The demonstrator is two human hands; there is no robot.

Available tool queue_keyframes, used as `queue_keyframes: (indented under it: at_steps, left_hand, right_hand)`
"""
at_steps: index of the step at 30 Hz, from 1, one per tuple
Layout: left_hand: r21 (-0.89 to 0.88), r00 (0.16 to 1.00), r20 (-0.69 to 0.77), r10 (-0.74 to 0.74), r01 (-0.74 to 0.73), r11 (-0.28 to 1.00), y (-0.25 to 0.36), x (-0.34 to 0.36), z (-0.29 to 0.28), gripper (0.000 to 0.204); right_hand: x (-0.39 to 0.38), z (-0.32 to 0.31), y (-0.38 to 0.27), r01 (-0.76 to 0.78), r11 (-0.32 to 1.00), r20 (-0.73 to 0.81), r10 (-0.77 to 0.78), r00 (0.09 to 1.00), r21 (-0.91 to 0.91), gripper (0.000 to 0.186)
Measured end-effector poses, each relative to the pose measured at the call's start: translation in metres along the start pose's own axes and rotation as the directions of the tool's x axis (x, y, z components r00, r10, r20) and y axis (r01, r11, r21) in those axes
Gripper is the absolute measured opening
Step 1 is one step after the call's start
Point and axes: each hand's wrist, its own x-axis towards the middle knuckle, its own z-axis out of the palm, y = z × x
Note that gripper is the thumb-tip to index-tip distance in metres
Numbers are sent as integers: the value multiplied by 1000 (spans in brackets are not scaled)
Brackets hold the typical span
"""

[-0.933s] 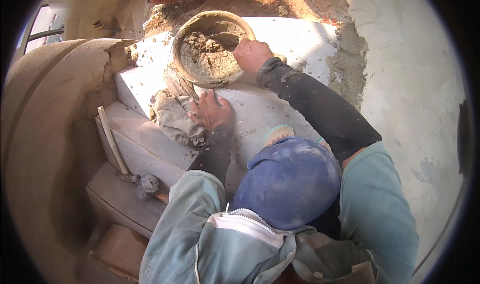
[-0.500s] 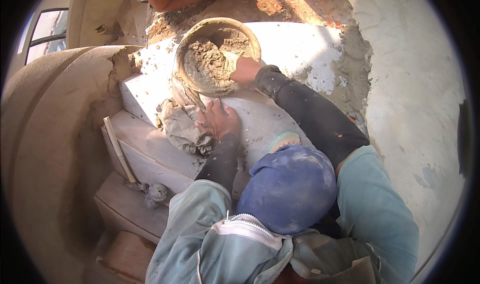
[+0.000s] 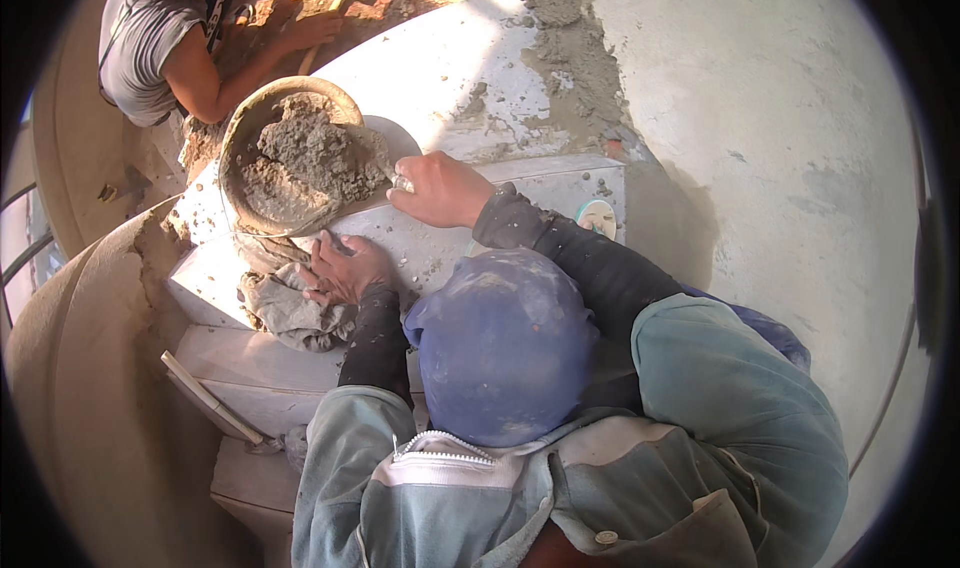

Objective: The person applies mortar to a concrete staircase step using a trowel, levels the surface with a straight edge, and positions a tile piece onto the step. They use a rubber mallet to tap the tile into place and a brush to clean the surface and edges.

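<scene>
My right hand (image 3: 445,190) is closed round the handle of a trowel (image 3: 376,160) at the right rim of a round tub (image 3: 229,163). A heap of wet grey mortar (image 3: 305,153) rises in the tub, and some covers the trowel, so its blade hardly shows. Just below the tub, my left hand (image 3: 347,268) rests with fingers spread on the pale step and the edge of a crumpled, dirty cloth (image 3: 290,310). The cloth lies bunched against the tub's base.
Pale tiled steps (image 3: 250,353) descend at left beside a curved wall (image 3: 90,368); a hammer (image 3: 212,398) lies on them. Fresh mortar (image 3: 580,58) edges the right wall. Another person (image 3: 165,53) works at far left. A sandalled foot (image 3: 598,218) stands right of my right forearm.
My right hand has drawn back from inside the tub to its right rim, and the trowel now shows. The view has shifted, bringing more of the other person into sight. My left hand stays by the cloth.
</scene>
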Motion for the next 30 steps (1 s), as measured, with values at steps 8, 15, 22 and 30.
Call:
queue_keyframes:
  at_steps: [8,15,22,30]
  left_hand:
    - [34,996,-72,51,-48,998,5,-4,3,41]
    - [23,988,-136,70,-67,997,-8,1,10,39]
    - [16,987,-135,86,-84,996,-14,1,22,40]
    - [11,997,-23,69,-69,998,-10,2,9,45]
  right_hand:
    - [-131,-99,95,-653,254,471,516,716,714,31]
    - [-195,-229,84,-638,442,-4,824,567,631,31]
    - [-174,-273,35,-639,631,-229,767,599,440,30]
    - [-150,-165,176,-743,503,17,823,567,441,27]
